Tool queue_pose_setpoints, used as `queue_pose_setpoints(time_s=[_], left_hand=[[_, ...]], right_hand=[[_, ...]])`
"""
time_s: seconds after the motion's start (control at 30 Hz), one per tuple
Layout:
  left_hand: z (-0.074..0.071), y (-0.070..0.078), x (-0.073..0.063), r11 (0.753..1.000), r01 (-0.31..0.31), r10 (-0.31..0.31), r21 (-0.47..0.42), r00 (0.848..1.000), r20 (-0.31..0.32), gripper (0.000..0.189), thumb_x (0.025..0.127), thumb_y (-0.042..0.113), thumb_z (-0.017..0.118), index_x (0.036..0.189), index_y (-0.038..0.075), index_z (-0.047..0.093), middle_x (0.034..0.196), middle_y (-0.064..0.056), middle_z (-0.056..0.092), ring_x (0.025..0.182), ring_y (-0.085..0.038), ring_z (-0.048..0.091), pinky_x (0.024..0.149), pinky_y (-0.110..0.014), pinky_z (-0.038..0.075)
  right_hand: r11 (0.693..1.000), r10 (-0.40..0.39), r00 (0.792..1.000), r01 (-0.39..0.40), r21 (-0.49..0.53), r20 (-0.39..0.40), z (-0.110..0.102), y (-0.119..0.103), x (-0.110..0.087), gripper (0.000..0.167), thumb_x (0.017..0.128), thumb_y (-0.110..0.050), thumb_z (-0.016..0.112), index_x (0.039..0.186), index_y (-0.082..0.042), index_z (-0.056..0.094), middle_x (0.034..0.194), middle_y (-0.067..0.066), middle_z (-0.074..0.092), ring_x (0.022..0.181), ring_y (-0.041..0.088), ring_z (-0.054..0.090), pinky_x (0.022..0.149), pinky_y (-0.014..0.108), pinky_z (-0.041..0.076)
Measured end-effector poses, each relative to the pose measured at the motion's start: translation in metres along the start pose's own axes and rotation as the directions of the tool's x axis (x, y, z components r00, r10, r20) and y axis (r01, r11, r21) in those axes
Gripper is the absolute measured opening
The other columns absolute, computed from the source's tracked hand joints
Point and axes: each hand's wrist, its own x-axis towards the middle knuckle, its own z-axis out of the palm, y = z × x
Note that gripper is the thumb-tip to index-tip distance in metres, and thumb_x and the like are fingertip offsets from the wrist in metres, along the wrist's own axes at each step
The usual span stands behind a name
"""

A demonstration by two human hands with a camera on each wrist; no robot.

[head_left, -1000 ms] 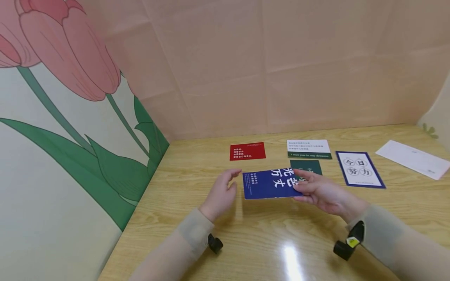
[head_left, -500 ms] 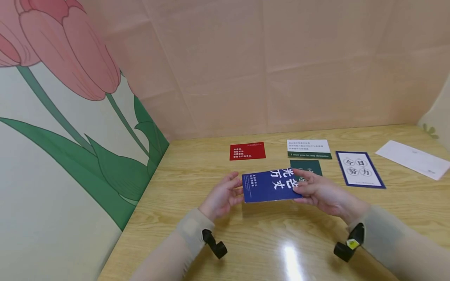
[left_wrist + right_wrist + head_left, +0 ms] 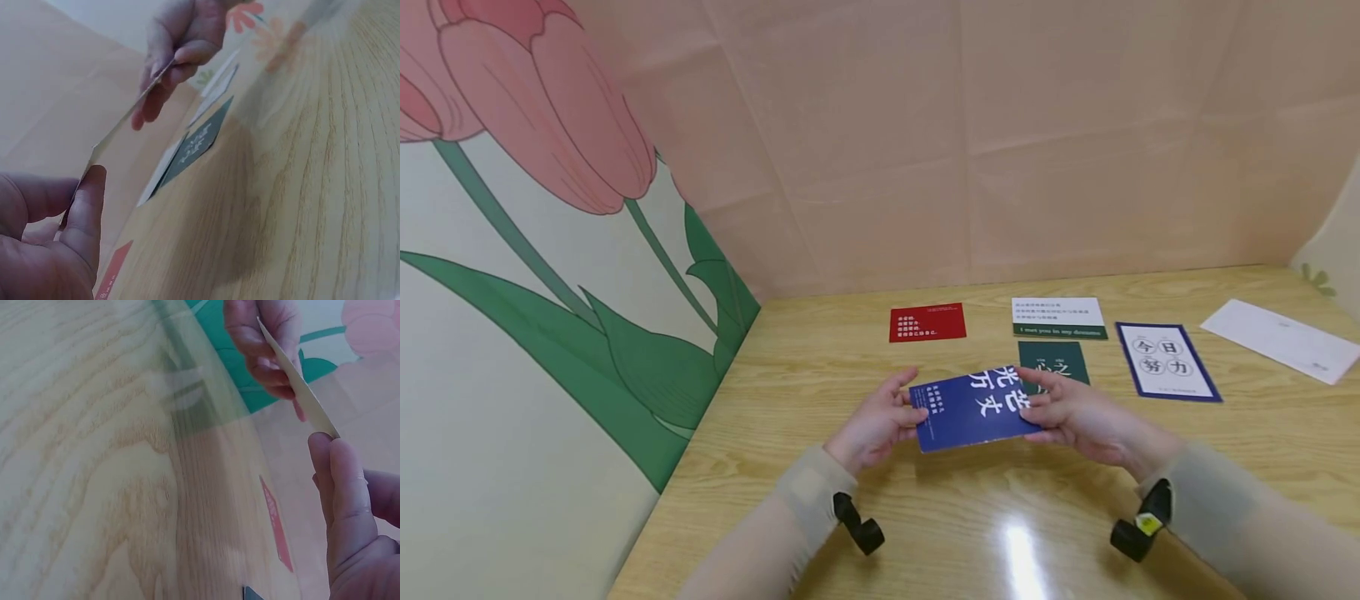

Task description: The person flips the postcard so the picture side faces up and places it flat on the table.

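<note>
A blue card point(image 3: 958, 417) with large white characters is held above the table between both hands. My left hand point(image 3: 877, 425) pinches its left end, thumb on the printed face and fingers beneath. At the opposite end, my right hand point(image 3: 1086, 417) pinches the card the same way. Both wrist views show the card nearly edge-on and raised off the wood. Just behind the right fingers lies a dark green card point(image 3: 1063, 360), its near part hidden by the hand and the blue card.
Flat on the wooden table point(image 3: 760, 467) lie a red card point(image 3: 927, 323), a white card with a green band point(image 3: 1058, 318), a blue-bordered white card point(image 3: 1168, 362) and a white envelope-like paper point(image 3: 1281, 340). A pink cloth point(image 3: 865, 150) hangs behind; a tulip-painted wall point(image 3: 550, 333) stands left.
My left hand has come up to the blue card's left end and now pinches it. The card has tilted and lowered slightly toward me, showing more of its face. My right hand keeps its grip.
</note>
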Motion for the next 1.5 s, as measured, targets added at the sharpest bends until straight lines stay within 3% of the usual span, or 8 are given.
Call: queue_pose_setpoints(time_s=[0.3, 0.5, 0.63, 0.87, 1.0, 1.2, 1.33, 1.5], left_hand=[[-0.001, -0.006, -0.003, 0.999, 0.002, -0.002, 0.052, 1.000, -0.008, 0.046, 0.091, -0.010, 0.056, 0.135, 0.000, 0.049, 0.111, -0.014, 0.055, 0.090, -0.019, 0.061, 0.075, -0.030, 0.055], [-0.007, -0.008, -0.007, 0.991, 0.045, -0.041, 0.130, 0.999, -0.030, 0.040, 0.089, -0.005, 0.061, 0.127, 0.000, 0.049, 0.095, -0.012, 0.057, 0.079, -0.020, 0.063, 0.071, -0.032, 0.057], [-0.010, -0.009, -0.009, 0.982, 0.065, -0.065, 0.177, 0.998, -0.005, 0.049, 0.088, -0.005, 0.063, 0.130, 0.004, 0.040, 0.090, -0.013, 0.059, 0.073, -0.021, 0.064, 0.067, -0.031, 0.057], [-0.015, -0.011, -0.011, 0.974, 0.053, -0.082, 0.218, 0.989, 0.123, 0.085, 0.086, -0.011, 0.062, 0.154, 0.018, 0.020, 0.084, -0.016, 0.062, 0.073, -0.023, 0.066, 0.068, -0.034, 0.057], [-0.016, -0.011, -0.012, 0.966, 0.080, -0.126, 0.244, 0.976, 0.178, 0.095, 0.085, -0.012, 0.062, 0.156, 0.028, 0.011, 0.092, -0.017, 0.066, 0.075, -0.023, 0.068, 0.071, -0.036, 0.057], [-0.016, -0.013, -0.016, 0.957, 0.122, -0.174, 0.265, 0.967, 0.183, 0.101, 0.083, -0.010, 0.067, 0.156, 0.029, 0.010, 0.112, -0.013, 0.067, 0.087, -0.026, 0.069, 0.079, -0.036, 0.056], [-0.015, -0.015, -0.018, 0.943, 0.134, -0.194, 0.304, 0.965, 0.178, 0.103, 0.082, -0.006, 0.071, 0.156, 0.023, 0.007, 0.121, -0.008, 0.065, 0.096, -0.023, 0.068, 0.082, -0.032, 0.054], [-0.012, -0.021, -0.020, 0.920, 0.138, -0.211, 0.366, 0.963, 0.166, 0.107, 0.081, -0.003, 0.073, 0.156, 0.020, 0.001, 0.108, -0.007, 0.069, 0.085, -0.020, 0.067, 0.068, -0.030, 0.054]], right_hand=[[0.975, 0.022, 0.995, -0.043, -0.220, -0.099, -0.003, -0.003, 0.016, 0.082, 0.094, -0.003, 0.059, 0.155, -0.010, 0.006, 0.112, 0.019, 0.052, 0.089, 0.025, 0.064, 0.079, 0.037, 0.056], [0.953, -0.008, 0.987, -0.042, -0.301, -0.162, -0.003, -0.010, 0.031, 0.082, 0.093, -0.006, 0.061, 0.154, -0.006, 0.007, 0.119, 0.020, 0.049, 0.093, 0.024, 0.061, 0.081, 0.035, 0.054], [0.942, -0.024, 0.983, -0.039, -0.334, -0.181, -0.001, -0.014, 0.043, 0.084, 0.092, -0.004, 0.063, 0.154, -0.005, 0.007, 0.120, 0.021, 0.049, 0.093, 0.023, 0.061, 0.085, 0.038, 0.053], [0.934, -0.042, 0.979, -0.032, -0.356, -0.198, 0.002, -0.013, 0.063, 0.087, 0.090, -0.002, 0.064, 0.155, -0.010, 0.007, 0.124, 0.022, 0.048, 0.100, 0.025, 0.060, 0.093, 0.042, 0.049], [0.937, -0.053, 0.977, -0.022, -0.347, -0.204, 0.006, -0.008, 0.075, 0.076, 0.090, -0.002, 0.064, 0.152, -0.006, 0.021, 0.122, 0.021, 0.050, 0.103, 0.026, 0.059, 0.096, 0.043, 0.047], [0.920, -0.069, 0.975, -0.020, -0.391, -0.213, 0.014, 0.000, 0.088, 0.047, 0.090, -0.002, 0.063, 0.135, 0.003, 0.047, 0.116, 0.018, 0.057, 0.100, 0.025, 0.060, 0.093, 0.040, 0.050], [0.911, -0.079, 0.976, -0.011, -0.411, -0.202, 0.018, 0.004, 0.093, 0.050, 0.090, 0.000, 0.062, 0.137, 0.001, 0.045, 0.116, 0.018, 0.057, 0.102, 0.026, 0.059, 0.093, 0.039, 0.049], [0.897, -0.087, 0.975, -0.014, -0.441, -0.207, 0.023, 0.009, 0.100, 0.055, 0.090, 0.002, 0.061, 0.141, -0.001, 0.042, 0.116, 0.016, 0.059, 0.104, 0.026, 0.058, 0.096, 0.040, 0.047]])
